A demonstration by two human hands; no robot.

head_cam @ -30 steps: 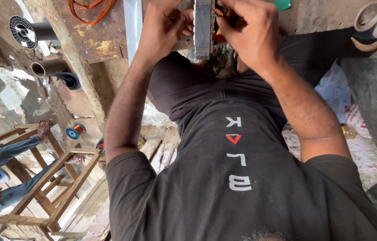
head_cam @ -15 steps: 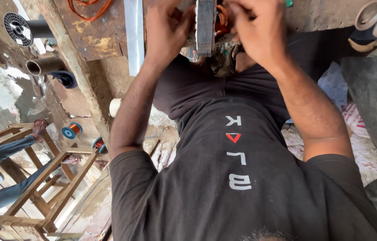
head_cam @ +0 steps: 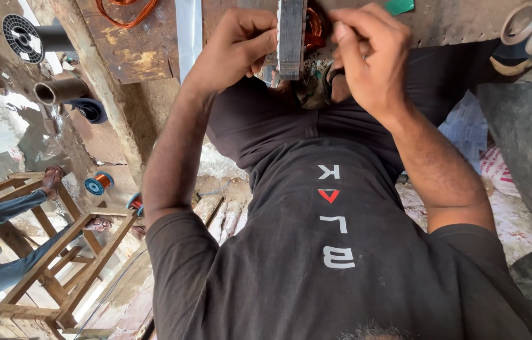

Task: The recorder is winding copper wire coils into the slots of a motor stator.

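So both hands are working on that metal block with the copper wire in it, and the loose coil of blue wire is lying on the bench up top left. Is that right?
Not quite. In the head view both hands, left hand and right hand, are on the metal block, but the loose coil of wire on the bench is copper-orange, not blue.

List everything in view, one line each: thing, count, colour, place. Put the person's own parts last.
metal block: 1, grey, top centre, held between both hands
copper winding: 1, orange, behind the block
copper wire coil: 1, orange, bench top left
wire spools: 2, blue with copper, floor left
black reel: 1, top left
wooden frame: 1, brown, lower left
left hand: on the block
right hand: at the winding
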